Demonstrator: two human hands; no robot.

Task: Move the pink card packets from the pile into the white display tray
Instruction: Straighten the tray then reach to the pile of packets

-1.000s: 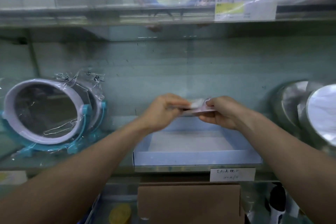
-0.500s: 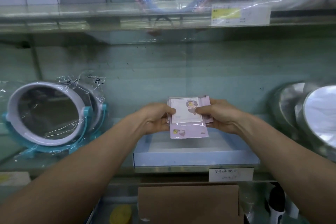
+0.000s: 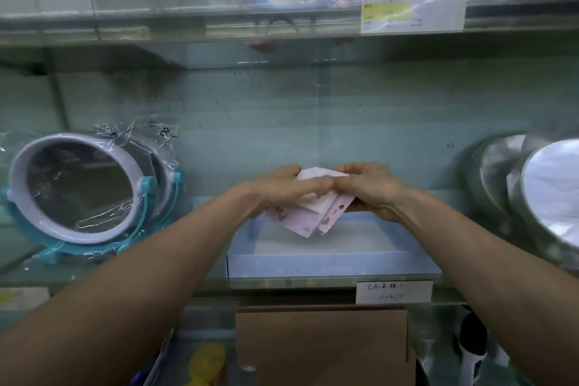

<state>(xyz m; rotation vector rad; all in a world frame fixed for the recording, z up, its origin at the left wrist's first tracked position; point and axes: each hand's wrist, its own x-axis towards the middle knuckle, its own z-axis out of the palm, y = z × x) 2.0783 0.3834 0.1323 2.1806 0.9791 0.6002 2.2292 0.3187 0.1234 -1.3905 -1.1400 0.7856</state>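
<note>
The pink card packets [image 3: 308,217] form a small fanned bundle at frame centre, held in the air just above the white display tray [image 3: 332,266]; long axes tilted steeply, lower ends pointing down into the tray, upper ends hidden in the grip. Over the bundle the left hand [image 3: 282,190] and right hand [image 3: 371,190] meet, fingers [image 3: 313,189] curled, pinching its upper part from both sides. Risk, as judged: the fan is loose, so an uneven release could let single packets slide out skewed, catch the tray wall, or tip off the shelf [image 3: 94,276] toward the cardboard box [image 3: 322,345] at lower centre.
</note>
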